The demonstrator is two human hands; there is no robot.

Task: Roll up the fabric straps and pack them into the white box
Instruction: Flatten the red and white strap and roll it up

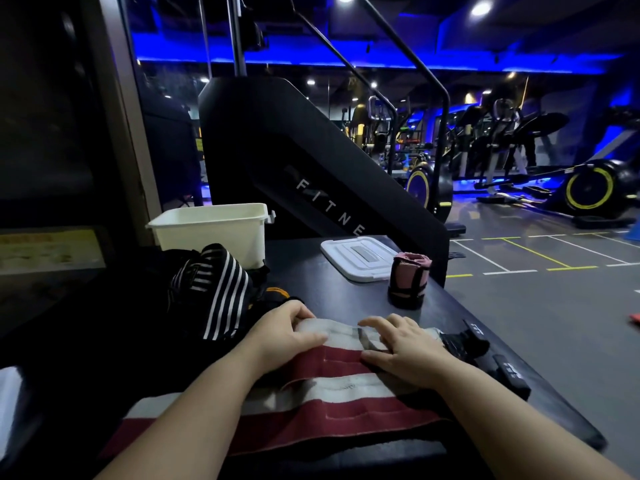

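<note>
A woven red-and-white strap is being gripped at its rolled far end by the curled left hand and right hand on the tabletop; the smooth white box is being kept at the far left edge.

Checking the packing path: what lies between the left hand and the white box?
Head view: a heap of black-and-white striped straps lies between the white box and the left hand, which grips the red-and-white strap.
</note>
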